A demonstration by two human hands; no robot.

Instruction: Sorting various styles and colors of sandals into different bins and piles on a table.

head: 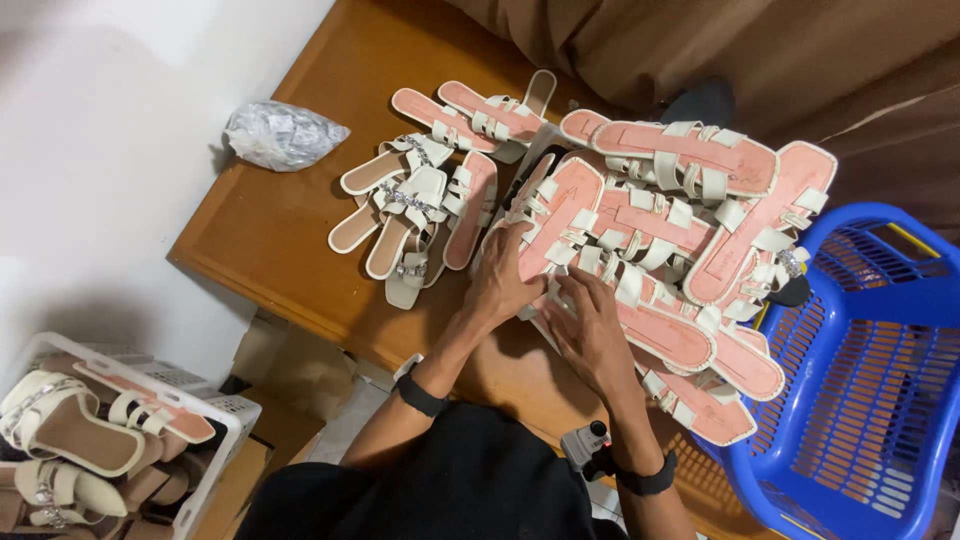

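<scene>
A heap of cream strappy sandals with pink unfinished insoles (690, 210) covers the right half of a brown wooden table (270, 230). My left hand (505, 275) rests flat on a sandal at the heap's left edge, fingers spread over its straps. My right hand (590, 320) presses on the sandals just beside it, fingers among the cream straps; I cannot tell if it grips one. Both wrists wear black bands. A smaller cluster of finished cream sandals with jewelled straps (410, 205) lies to the left of my left hand.
A crumpled clear plastic bag (283, 133) sits at the table's left edge by the white wall. A blue plastic basket (865, 370) stands at the right. A white crate (215, 420) of cream sandals is on the floor, lower left. Brown curtain hangs behind.
</scene>
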